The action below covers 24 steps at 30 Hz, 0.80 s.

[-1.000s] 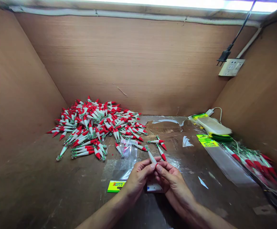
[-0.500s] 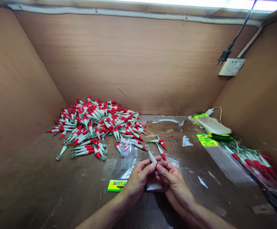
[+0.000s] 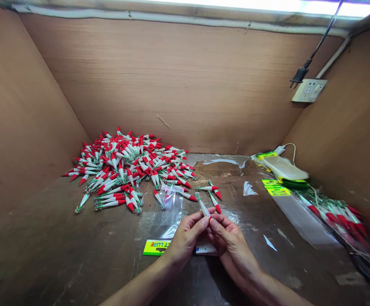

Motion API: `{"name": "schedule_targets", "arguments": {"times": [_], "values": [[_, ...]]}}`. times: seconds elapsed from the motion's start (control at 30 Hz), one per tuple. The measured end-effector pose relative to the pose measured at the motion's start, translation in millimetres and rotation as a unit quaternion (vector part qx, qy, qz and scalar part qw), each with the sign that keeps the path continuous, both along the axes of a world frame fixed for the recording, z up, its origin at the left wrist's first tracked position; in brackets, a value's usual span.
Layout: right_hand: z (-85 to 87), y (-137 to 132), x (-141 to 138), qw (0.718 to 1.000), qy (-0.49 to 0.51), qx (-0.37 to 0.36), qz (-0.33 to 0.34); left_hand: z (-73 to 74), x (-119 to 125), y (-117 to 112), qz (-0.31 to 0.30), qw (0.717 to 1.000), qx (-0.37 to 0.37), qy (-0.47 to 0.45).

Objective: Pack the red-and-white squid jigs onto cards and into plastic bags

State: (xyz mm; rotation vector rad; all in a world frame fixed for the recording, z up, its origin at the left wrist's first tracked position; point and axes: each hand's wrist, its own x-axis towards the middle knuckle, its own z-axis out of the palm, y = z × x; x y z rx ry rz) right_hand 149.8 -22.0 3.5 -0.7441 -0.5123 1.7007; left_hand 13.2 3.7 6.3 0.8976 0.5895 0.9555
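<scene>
We pinch one slim lure [image 3: 203, 208] between the closed fingertips of our left hand [image 3: 185, 238] and right hand [image 3: 229, 240], its pale tapered body angled up and away from us, just above a clear glossy bag [image 3: 167, 212] with a yellow header. Both wrists converge low over the scuffed wooden bench [image 3: 60, 255], near the red-and-white lure pile [image 3: 127, 168]

A pile of lures [image 3: 130, 170] lies at the tabletop's [image 3: 60, 255] back-left. Before it, mid-tabletop, lies an open bag [image 3: 167, 214], with three loose lures [image 3: 212, 193] just to its right. Along the right edge lie a stack of bags [image 3: 282, 168] at the back and packed lures [image 3: 334, 216] nearer the front.
</scene>
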Motion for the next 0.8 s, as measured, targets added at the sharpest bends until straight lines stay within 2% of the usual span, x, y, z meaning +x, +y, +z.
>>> {"name": "schedule_targets", "arguments": {"times": [0.27,0.43,0.8], "values": [[0.8,-1.8,2.5,1.0,-0.017,0.004,0.005,4.1,-3.4,0.7,-0.032,0.999,0.027,-0.002],[0.0,-1.3,1.5,1.0,-0.013,0.011,0.007,2.7,-2.8,1.3,-0.004,1.0,0.003,0.012],[-0.2,-2.3,0.9,1.0,-0.011,0.024,0.013,5.6,-2.7,1.0,-0.013,1.0,-0.01,-0.017]]}}
